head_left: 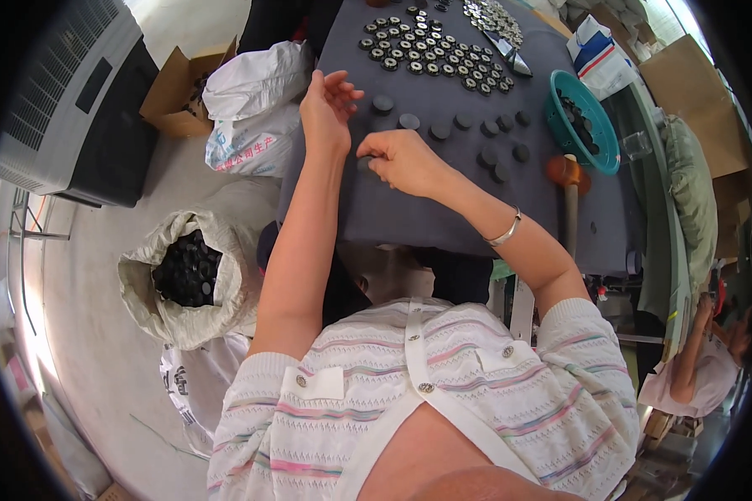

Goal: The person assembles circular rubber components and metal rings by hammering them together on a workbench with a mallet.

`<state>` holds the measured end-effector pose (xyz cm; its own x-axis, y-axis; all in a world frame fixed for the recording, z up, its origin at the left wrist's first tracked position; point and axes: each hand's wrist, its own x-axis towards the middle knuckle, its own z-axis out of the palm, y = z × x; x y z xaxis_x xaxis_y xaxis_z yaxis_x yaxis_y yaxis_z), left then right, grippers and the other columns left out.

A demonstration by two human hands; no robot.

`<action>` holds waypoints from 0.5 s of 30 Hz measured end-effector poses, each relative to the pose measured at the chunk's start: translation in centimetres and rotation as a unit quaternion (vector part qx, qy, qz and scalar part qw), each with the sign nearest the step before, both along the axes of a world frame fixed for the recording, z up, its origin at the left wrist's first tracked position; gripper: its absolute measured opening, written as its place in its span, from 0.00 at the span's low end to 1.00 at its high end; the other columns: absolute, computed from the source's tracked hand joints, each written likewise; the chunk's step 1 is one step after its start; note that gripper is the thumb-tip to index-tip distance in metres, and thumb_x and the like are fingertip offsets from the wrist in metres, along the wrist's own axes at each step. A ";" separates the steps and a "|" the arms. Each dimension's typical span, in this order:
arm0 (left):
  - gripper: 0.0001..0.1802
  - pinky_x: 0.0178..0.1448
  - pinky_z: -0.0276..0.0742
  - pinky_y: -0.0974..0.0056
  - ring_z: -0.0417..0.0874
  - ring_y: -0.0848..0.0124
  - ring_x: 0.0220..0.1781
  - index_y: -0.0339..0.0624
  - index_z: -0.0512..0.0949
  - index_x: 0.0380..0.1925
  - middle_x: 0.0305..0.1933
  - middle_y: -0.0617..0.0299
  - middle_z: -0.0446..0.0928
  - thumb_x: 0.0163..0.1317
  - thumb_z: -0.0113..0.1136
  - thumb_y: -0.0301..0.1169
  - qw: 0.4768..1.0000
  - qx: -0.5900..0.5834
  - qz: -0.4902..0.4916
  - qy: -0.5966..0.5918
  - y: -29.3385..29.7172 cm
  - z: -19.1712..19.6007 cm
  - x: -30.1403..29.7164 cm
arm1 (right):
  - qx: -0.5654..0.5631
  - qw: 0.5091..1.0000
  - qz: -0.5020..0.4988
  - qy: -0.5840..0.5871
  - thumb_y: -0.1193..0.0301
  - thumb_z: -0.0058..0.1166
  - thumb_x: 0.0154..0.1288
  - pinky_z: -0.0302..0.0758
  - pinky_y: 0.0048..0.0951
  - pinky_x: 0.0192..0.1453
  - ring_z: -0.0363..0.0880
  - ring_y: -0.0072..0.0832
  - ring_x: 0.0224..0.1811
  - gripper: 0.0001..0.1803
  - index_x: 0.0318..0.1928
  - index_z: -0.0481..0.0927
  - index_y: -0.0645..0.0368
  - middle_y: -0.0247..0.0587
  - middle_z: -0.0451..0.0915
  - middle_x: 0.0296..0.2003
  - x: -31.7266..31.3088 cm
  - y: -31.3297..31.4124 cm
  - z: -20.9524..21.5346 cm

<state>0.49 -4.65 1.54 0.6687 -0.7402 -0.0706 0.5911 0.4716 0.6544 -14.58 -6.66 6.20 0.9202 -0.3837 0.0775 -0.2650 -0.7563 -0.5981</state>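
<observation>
My left hand [329, 108] is raised at the table's left edge, palm turned inward, fingers loosely bent and apart, with nothing visible in it. Lower and to the right, my right hand [409, 164] has its thumb and fingertips closed on a dark round disc [365, 165] near the table's front left. Several similar black discs [439, 131] lie scattered beyond my right hand on the grey tabletop [443, 204]. Farther back sit rows of black round pieces with shiny metal centres [430, 58].
A teal basket [603, 159] of black pieces stands at the right, beside an orange-headed mallet [570, 196]. Small metal parts [493, 18] are heaped at the back. Left of the table are an open sack [142, 284] of black discs, white bags [259, 83] and a cardboard box [169, 96]. Another person [698, 371] sits right.
</observation>
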 end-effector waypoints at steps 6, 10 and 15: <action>0.11 0.32 0.69 0.67 0.80 0.68 0.32 0.39 0.80 0.36 0.31 0.61 0.78 0.62 0.50 0.32 0.967 0.157 0.047 -0.195 -0.9 -0.7 -0.8 | -0.110 0.993 -0.016 0.037 0.74 0.56 0.56 0.73 0.38 0.44 0.75 0.44 0.39 0.13 0.43 0.77 0.63 0.49 0.72 0.40 -1.9 0.5 -1.2; 0.13 0.45 0.75 0.61 0.79 0.63 0.39 0.47 0.81 0.40 0.42 0.62 0.80 0.55 0.55 0.28 0.745 0.200 0.165 -0.614 -1.4 -1.8 -1.8 | -0.145 0.979 0.045 0.139 0.71 0.59 0.54 0.73 0.40 0.46 0.75 0.46 0.41 0.15 0.42 0.77 0.64 0.51 0.70 0.43 -1.4 0.8 -0.3; 0.14 0.48 0.76 0.60 0.74 0.62 0.49 0.52 0.81 0.41 0.48 0.70 0.78 0.53 0.57 0.31 0.633 0.253 0.120 -0.722 -1.1 -2.3 -2.3 | -0.155 0.982 0.098 0.050 0.72 0.61 0.50 0.73 0.38 0.43 0.75 0.44 0.39 0.16 0.41 0.77 0.63 0.49 0.73 0.38 -1.9 -2.4 0.8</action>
